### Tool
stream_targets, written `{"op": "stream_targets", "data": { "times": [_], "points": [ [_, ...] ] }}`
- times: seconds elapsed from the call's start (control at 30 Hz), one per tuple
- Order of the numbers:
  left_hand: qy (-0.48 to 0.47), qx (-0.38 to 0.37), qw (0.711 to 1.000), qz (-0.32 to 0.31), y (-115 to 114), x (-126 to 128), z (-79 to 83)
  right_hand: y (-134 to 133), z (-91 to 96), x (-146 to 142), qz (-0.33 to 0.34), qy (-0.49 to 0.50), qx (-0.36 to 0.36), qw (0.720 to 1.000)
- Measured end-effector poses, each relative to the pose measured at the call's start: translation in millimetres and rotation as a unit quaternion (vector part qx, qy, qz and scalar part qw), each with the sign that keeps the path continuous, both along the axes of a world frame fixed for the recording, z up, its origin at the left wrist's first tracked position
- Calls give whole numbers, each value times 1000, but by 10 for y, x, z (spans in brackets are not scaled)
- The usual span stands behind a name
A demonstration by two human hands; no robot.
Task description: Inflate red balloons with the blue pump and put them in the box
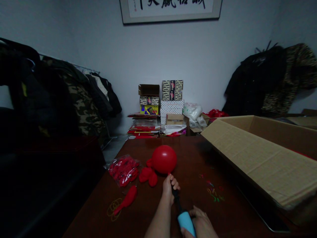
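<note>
A red balloon point(164, 159), partly inflated and round, stands above my left hand point(169, 189). The fingers of that hand are closed around the balloon's neck at the black tip end of a hand balloon pump point(185, 222). Around the pump's light blue barrel wraps my right hand point(201, 218), at the bottom of the view. Limp red balloons point(148, 176) lie just left of the inflated one. Nearer to me, a single flat red balloon point(127, 200) rests beside a coil of yellowish string or bands point(114, 209).
A clear bag of red balloons point(124, 170) lies on the dark wooden table point(188, 148). Small coloured bands point(214, 192) are scattered to the right. A large open cardboard box point(262, 158) occupies the right side. Stacked boxes point(172, 107) stand behind the table; coats point(79, 99) hang left.
</note>
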State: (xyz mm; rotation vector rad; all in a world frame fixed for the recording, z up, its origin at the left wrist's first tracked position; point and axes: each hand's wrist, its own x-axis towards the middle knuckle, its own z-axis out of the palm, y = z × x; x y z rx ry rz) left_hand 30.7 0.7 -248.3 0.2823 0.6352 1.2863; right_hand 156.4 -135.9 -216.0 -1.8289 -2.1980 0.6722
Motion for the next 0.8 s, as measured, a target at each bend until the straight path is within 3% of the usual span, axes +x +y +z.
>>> {"op": "stream_targets", "data": {
  "times": [0.2,0.53,0.63,0.8],
  "points": [
    [-6,8,1000,-19,74,-46,-31,266,269,-239,-39,21,24,999],
    [8,16,1000,-12,26,-9,7,149,228,-195,-32,-56,14,998],
    [2,7,1000,1,33,-10,15,43,144,-101,-12,-86,15,996],
    [-7,14,1000,-1,38,-14,11,-135,-275,71,-47,-107,7,993]
  ]
}}
